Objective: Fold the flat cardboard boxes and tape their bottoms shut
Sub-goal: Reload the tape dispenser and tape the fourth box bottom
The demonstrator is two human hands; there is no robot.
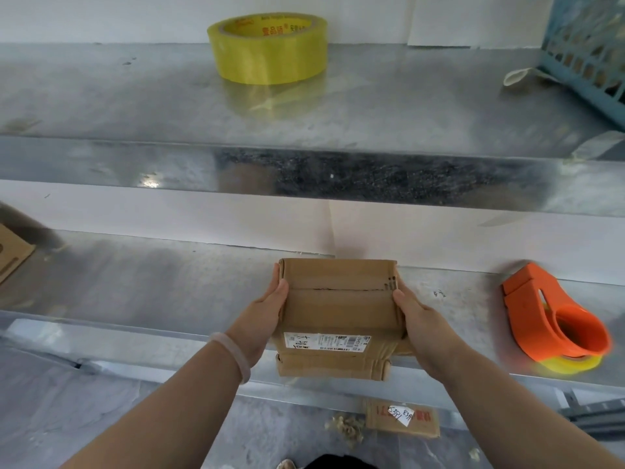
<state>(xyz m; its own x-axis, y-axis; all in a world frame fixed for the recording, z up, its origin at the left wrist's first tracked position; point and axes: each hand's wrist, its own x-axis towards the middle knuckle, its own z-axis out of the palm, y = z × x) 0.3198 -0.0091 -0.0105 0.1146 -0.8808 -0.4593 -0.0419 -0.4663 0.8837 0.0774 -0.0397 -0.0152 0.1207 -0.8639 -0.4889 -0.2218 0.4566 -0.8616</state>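
A small brown cardboard box stands folded up at the front edge of the lower metal shelf. Its two top flaps meet along a dark seam, and a white shipping label sits on the side facing me. My left hand presses the box's left side and my right hand presses its right side, thumbs on top. An orange tape dispenser with yellow tape lies on the shelf to the right. A large yellow tape roll stands on the upper shelf.
A flat cardboard piece lies at the far left of the lower shelf. A blue plastic basket stands at the upper right. On the floor below lie a small cardboard scrap with a white note and some crumpled debris.
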